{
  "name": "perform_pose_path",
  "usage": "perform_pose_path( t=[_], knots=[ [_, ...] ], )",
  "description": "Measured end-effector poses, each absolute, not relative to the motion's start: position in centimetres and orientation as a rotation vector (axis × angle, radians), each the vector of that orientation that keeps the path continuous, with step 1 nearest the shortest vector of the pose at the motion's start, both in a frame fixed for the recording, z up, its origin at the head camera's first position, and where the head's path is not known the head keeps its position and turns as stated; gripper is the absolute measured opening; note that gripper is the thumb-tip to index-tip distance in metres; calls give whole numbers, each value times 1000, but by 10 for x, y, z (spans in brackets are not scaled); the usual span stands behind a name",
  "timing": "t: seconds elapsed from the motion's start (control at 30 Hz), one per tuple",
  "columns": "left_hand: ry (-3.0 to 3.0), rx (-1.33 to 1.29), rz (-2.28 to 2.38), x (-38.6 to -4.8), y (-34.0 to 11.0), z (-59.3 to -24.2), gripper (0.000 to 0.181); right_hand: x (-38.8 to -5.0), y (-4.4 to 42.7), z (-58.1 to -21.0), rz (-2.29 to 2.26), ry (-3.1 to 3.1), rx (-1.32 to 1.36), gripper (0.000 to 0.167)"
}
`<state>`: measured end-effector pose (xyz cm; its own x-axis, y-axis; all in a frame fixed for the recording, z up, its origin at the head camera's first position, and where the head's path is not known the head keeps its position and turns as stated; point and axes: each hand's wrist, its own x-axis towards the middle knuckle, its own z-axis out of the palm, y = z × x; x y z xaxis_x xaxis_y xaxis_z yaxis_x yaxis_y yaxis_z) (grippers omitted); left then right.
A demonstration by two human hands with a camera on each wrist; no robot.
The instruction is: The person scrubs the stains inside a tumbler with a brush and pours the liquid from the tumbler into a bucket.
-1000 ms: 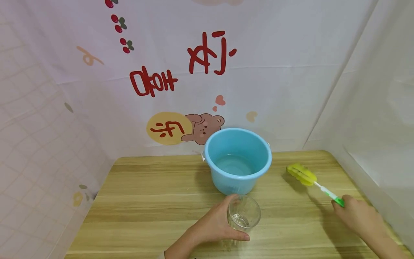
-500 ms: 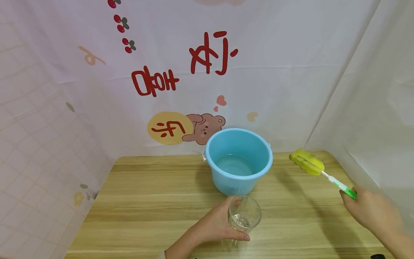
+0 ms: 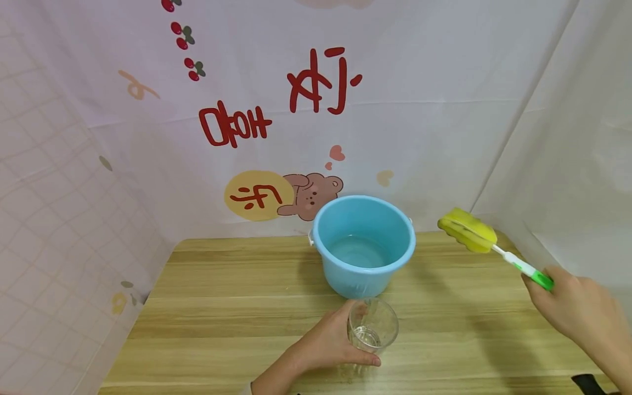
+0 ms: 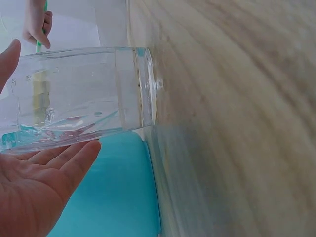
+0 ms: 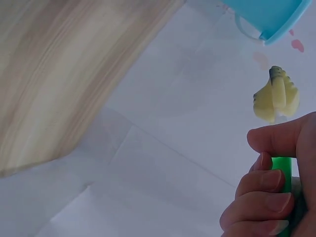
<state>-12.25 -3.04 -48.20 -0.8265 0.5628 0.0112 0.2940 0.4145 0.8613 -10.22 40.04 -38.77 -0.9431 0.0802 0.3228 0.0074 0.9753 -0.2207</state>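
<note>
A clear glass [image 3: 373, 327] stands upright on the table in front of the bucket, and my left hand [image 3: 332, 341] curls round its left side, fingers behind and thumb in front. In the left wrist view the glass [image 4: 84, 96] lies between thumb and fingers, its base on the wood. My right hand [image 3: 573, 302] grips the green end of a brush handle in the air over the table's right side. The brush's yellow sponge head [image 3: 468, 230] points up and left. In the right wrist view, fingers wrap the green handle [image 5: 282, 170] below the sponge [image 5: 277, 96].
A light blue bucket [image 3: 362, 277] with water in its bottom stands at the table's back middle, just beyond the glass. White printed cloth [image 3: 419, 137] hangs behind and at both sides. A small dark object [image 3: 587, 384] shows at the lower right edge of the wooden table [image 3: 222, 318].
My right hand has lifted the brush and moved it rightward and away from the table surface. The left hand and the glass have stayed where they were.
</note>
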Motion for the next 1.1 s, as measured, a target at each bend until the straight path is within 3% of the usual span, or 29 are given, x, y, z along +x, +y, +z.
perform_pose_path(
  t=[0.5, 1.1],
  knots=[
    [2397, 755, 1349, -123, -31, -481, 102, -98, 372, -366, 234, -2617, 112, 32],
    [2350, 767, 1391, -124, -31, -481, 100, -94, 349, -355, 135, -2512, 298, 33]
  ],
)
